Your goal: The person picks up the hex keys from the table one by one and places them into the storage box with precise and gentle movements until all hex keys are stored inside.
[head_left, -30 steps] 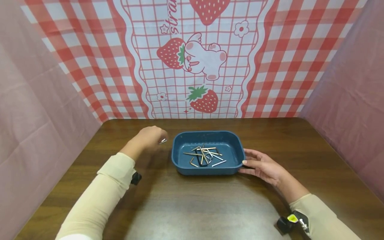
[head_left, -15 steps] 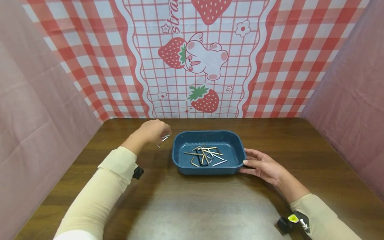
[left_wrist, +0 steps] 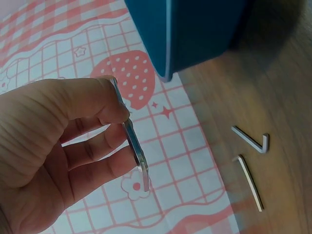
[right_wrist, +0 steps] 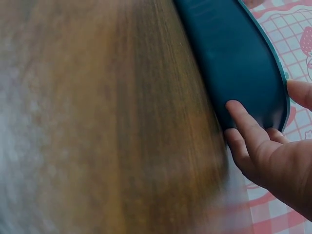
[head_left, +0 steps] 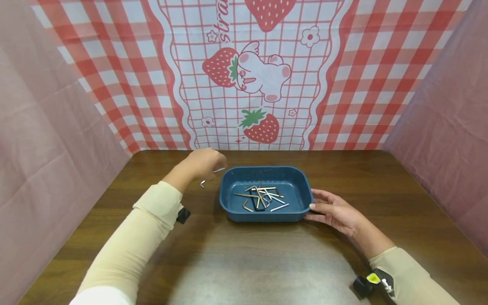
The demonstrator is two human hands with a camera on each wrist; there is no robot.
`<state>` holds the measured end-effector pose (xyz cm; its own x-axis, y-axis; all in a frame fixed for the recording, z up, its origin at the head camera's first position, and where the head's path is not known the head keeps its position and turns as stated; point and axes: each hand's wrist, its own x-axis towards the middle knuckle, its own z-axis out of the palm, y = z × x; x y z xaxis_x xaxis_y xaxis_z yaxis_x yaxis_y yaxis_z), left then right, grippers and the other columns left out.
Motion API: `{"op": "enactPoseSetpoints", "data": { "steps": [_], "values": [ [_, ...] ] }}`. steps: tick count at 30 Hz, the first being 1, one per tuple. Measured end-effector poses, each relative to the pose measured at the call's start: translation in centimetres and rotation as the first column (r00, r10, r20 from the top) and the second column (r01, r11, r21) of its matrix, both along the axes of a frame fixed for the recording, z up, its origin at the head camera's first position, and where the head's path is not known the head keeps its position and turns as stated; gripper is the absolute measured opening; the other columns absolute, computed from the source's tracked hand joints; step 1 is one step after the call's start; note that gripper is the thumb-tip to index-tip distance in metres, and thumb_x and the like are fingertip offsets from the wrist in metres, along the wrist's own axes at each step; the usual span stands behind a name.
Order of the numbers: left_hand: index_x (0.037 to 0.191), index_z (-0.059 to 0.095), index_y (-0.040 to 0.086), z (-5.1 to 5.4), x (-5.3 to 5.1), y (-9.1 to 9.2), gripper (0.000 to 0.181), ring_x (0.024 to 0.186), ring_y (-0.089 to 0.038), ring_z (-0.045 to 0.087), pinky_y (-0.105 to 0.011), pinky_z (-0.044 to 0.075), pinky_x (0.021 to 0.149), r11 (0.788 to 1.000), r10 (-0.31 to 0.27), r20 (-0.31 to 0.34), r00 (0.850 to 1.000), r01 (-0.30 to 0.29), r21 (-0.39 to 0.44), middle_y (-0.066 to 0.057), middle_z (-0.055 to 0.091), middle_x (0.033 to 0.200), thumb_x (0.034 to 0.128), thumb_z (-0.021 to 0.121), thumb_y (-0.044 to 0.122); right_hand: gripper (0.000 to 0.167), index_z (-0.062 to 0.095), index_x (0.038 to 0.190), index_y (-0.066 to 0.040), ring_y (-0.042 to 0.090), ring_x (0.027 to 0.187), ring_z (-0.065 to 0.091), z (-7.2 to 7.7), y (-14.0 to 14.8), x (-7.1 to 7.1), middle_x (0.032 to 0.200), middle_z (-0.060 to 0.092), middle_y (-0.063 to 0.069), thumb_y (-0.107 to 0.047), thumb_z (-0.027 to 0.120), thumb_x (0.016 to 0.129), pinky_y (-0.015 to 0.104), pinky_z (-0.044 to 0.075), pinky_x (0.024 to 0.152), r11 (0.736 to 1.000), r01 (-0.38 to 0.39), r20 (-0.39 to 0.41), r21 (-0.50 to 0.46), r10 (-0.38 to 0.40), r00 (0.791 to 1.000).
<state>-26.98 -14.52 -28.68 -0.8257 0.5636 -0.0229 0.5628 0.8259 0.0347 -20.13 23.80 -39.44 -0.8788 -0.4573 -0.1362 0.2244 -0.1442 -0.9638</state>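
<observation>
In the head view, my left hand [head_left: 207,163] is just left of the blue tray [head_left: 267,217], above the table. Thumb and fingers pinch a thin silver hex key [left_wrist: 138,152], seen in the left wrist view with its bent end downward. On the table below lie a silver hex key [left_wrist: 251,140] and a brass-toned hex key [left_wrist: 250,184]. My right hand [head_left: 337,213] holds the tray's right front corner, with the thumb at the rim and other fingers against the outer wall. Several silver and brass-toned hex keys [head_left: 262,197] lie jumbled inside the tray.
A thin black frame-like piece [head_left: 256,205] lies among the keys in the tray. The brown wooden table [head_left: 244,262] extends around it. Behind stands a red-checked strawberry cloth [head_left: 263,127], with pink cloth [head_left: 438,110] at both sides.
My left hand has risen from the table's left part and moved right and away toward the tray, carrying the hex key. The right hand and tray stay in place.
</observation>
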Motion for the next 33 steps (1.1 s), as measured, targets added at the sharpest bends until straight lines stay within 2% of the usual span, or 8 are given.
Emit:
{"op": "enactPoseSetpoints", "data": {
  "steps": [4, 9, 17, 25, 30, 33],
  "values": [
    [0.11, 0.073, 0.012, 0.2, 0.0, 0.8, 0.034, 0.081, -0.018, 0.06, -0.036, 0.051, 0.071, 1.0, -0.022, 0.001, 1.0, 0.022, 0.002, 0.0, 0.068, 0.089, 0.0772, 0.073, 0.003, 0.072, 0.008, 0.15, 0.009, 0.028, 0.108, 0.062, 0.0, 0.0, 0.0, 0.143, 0.028, 0.028, 0.001, 0.055, 0.095, 0.048, 0.047, 0.093, 1.0, 0.002, -0.002, -0.001, -0.002, 1.0],
    [0.107, 0.073, 0.013, 0.4, 0.0, 1.8, 0.026, 0.083, -0.018, 0.062, -0.038, 0.052, 0.073, 0.999, -0.04, -0.007, 0.999, 0.04, 0.008, -0.001, 0.069, 0.091, 0.0818, 0.073, 0.012, 0.072, 0.008, 0.15, 0.009, 0.027, 0.108, 0.062, 0.0, 0.0, 0.0, 0.14, 0.034, 0.026, 0.001, 0.054, 0.095, 0.048, 0.047, 0.093, 1.0, 0.005, -0.007, 0.002, -0.005, 1.0],
    [0.111, 0.072, 0.015, 0.5, 0.1, 3.2, 0.037, 0.086, -0.017, 0.061, -0.035, 0.052, 0.073, 0.998, -0.055, -0.009, 0.998, 0.054, -0.038, -0.002, 0.07, 0.096, 0.0771, 0.073, 0.001, 0.071, 0.008, 0.149, 0.009, 0.027, 0.107, 0.062, 0.0, -0.1, 0.1, 0.138, 0.036, 0.026, 0.001, 0.054, 0.095, 0.048, 0.047, 0.094, 1.0, 0.005, -0.011, 0.013, -0.005, 1.0],
    [0.114, 0.071, 0.015, 0.5, -0.2, 4.8, 0.04, 0.088, -0.016, 0.062, -0.035, 0.053, 0.074, 0.982, -0.149, -0.025, 0.989, 0.145, -0.121, -0.003, 0.071, 0.102, 0.0771, 0.074, 0.0, 0.071, 0.008, 0.149, 0.01, 0.026, 0.106, 0.062, -0.1, -0.1, 0.0, 0.14, 0.031, 0.031, 0.002, 0.054, 0.095, 0.047, 0.048, 0.093, 1.0, 0.013, -0.009, 0.01, -0.012, 1.0],
    [0.113, 0.071, 0.018, 0.3, -0.3, 6.0, 0.04, 0.089, -0.015, 0.063, -0.033, 0.053, 0.076, 0.973, -0.173, -0.019, 0.985, 0.168, -0.161, 0.0, 0.07, 0.103, 0.078, 0.072, -0.002, 0.072, 0.008, 0.149, 0.009, 0.026, 0.107, 0.062, -0.1, -0.2, 0.0, 0.144, 0.024, 0.034, 0.001, 0.054, 0.095, 0.047, 0.048, 0.093, 1.0, 0.014, -0.009, 0.013, -0.014, 1.0],
    [0.113, 0.071, 0.018, 0.0, -0.5, 6.8, 0.041, 0.086, -0.015, 0.061, -0.033, 0.052, 0.075, 0.966, -0.191, -0.013, 0.982, 0.185, -0.183, -0.001, 0.07, 0.103, 0.0785, 0.07, -0.004, 0.071, 0.009, 0.149, 0.009, 0.027, 0.107, 0.062, -0.1, -0.1, 0.0, 0.142, 0.028, 0.032, 0.001, 0.054, 0.095, 0.047, 0.048, 0.093, 1.0, 0.016, -0.012, 0.014, -0.016, 1.0]
  ]
}}
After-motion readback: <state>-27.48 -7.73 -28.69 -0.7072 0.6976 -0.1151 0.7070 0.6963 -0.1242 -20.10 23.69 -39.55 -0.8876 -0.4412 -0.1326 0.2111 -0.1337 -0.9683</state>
